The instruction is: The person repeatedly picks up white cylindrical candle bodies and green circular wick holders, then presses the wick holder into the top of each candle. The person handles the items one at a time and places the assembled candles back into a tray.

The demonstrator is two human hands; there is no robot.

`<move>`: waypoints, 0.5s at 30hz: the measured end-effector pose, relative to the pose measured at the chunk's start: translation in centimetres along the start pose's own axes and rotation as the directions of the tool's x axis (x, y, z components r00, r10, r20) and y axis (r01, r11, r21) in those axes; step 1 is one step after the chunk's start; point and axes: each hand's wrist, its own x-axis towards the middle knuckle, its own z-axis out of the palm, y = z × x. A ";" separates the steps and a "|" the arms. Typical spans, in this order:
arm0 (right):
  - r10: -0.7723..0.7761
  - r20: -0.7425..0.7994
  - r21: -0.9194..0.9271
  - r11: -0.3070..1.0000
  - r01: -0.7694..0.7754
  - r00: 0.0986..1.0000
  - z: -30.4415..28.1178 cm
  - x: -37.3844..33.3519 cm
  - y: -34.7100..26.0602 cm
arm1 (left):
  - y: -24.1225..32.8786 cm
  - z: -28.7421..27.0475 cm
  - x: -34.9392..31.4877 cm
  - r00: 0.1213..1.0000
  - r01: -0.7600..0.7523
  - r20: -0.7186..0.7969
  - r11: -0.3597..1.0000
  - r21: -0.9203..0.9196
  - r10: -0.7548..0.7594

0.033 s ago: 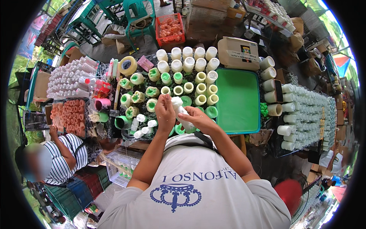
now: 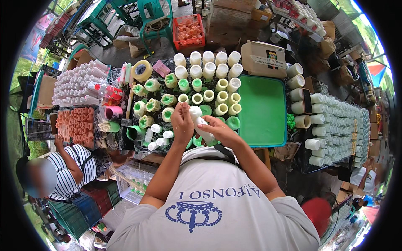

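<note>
A long white piece [image 2: 196, 112], knobbly at its upper end and waxy-looking, is gripped by my right hand [image 2: 221, 131]. It stands tilted in front of my shirt, its lower part partly covered by my fingers. My left hand [image 2: 183, 125] is closed in a pinch beside the knobbly end; whatever its fingertips hold is hidden. Beyond the hands, cream cylinders [image 2: 197, 98] stand on a dark-covered table, some with green inside. Rows of white cylinders [image 2: 208, 70] are farther back. Small white pieces [image 2: 168, 134] lie left of my left hand.
A green tray [image 2: 261, 111] sits to the right, with a cardboard box [image 2: 264, 58] behind it. Many pale cylinders [image 2: 335, 121] fill the far-right table. At left are a tape roll [image 2: 142, 70], a red-labelled bottle [image 2: 109, 92], orange pieces [image 2: 81, 125] and a person in a striped shirt [image 2: 73, 169].
The white piece has turned slightly in my right hand. The view of the table has shifted a little; both hands stay nearly in place.
</note>
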 end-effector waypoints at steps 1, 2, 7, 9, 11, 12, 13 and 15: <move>0.030 0.013 0.036 0.999 -0.031 0.999 0.3 -0.1 -0.4 | 0.0 -0.3 0.0 1.000 0.002 -0.011 1.000 0.021 -0.002; 0.014 0.037 0.054 0.998 -0.016 0.999 0.3 0.2 -0.2 | 0.2 -0.5 0.1 1.000 0.009 0.005 0.999 0.048 -0.009; 0.057 0.088 0.051 0.997 -0.061 0.995 -0.2 -0.1 -0.4 | 0.7 -1.2 0.4 0.998 0.050 0.036 0.997 0.064 -0.052; 0.063 0.096 0.066 0.995 -0.069 0.993 -0.2 -0.1 -0.4 | 0.5 -1.3 0.4 0.995 0.088 0.047 0.996 0.028 -0.089; 0.064 0.102 0.091 0.993 -0.073 0.993 -0.2 -0.1 -0.5 | 0.5 -1.3 0.4 0.992 0.114 0.046 0.993 0.000 -0.114; 0.071 0.102 0.092 0.993 -0.080 0.992 -0.1 -0.1 -0.6 | 0.5 -1.3 0.3 0.992 0.121 0.039 0.993 -0.010 -0.121; 0.077 0.101 0.092 0.992 -0.087 0.992 -0.1 -0.2 -0.8 | 0.5 -1.3 0.3 0.991 0.129 0.033 0.992 -0.020 -0.128; 0.089 0.100 0.101 0.990 -0.099 0.991 -0.1 -0.4 -0.9 | -0.3 -1.3 0.4 0.989 0.148 0.017 0.989 -0.028 -0.147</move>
